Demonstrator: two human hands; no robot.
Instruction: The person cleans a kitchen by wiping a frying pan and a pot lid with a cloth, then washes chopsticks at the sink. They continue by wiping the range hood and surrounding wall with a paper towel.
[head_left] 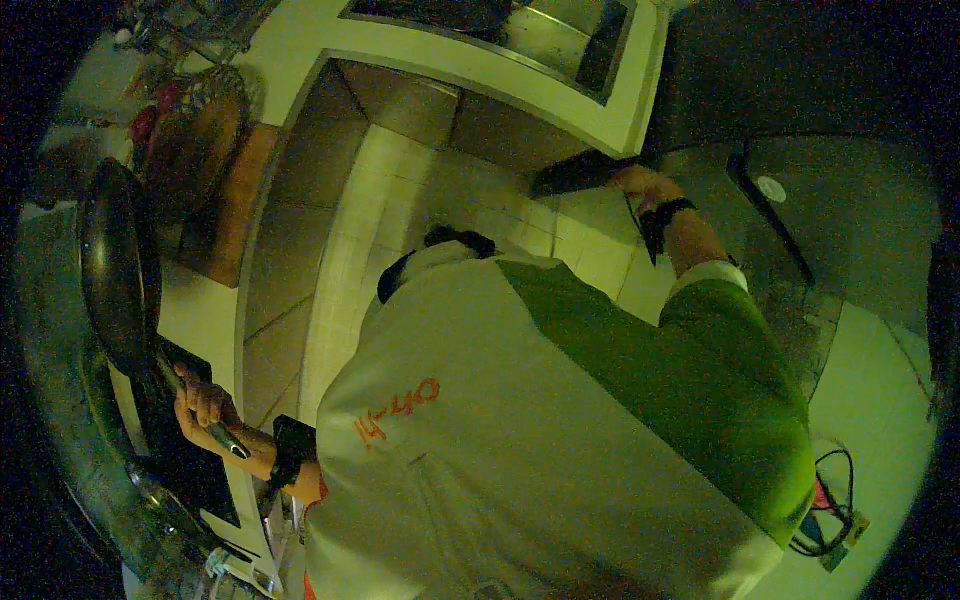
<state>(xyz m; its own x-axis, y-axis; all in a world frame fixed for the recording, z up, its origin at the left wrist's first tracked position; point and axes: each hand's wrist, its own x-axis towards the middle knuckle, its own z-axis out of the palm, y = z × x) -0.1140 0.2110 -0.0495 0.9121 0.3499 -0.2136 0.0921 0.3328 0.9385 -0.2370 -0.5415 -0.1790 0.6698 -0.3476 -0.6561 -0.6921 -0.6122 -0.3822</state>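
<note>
At the left, my left hand [205, 402] is closed round the handle of a dark frying pan [120, 265]. The pan is tipped up on its side, above the sink area, and its handle end sticks out below my fingers. Far to the right, my right hand [648, 186] is stretched out beside the corner of the counter. Its fingers are bent in at a dark flat shape [572, 176] under the counter edge; poor light hides what that is. Dark bands circle both wrists.
A brown wooden board [240, 215] leans behind the pan, near a wire rack [200, 35]. A cooktop [545, 40] is set in the far counter [625, 110]. A tap [160, 495] lies at lower left. A looped cable [848, 490] hangs at right.
</note>
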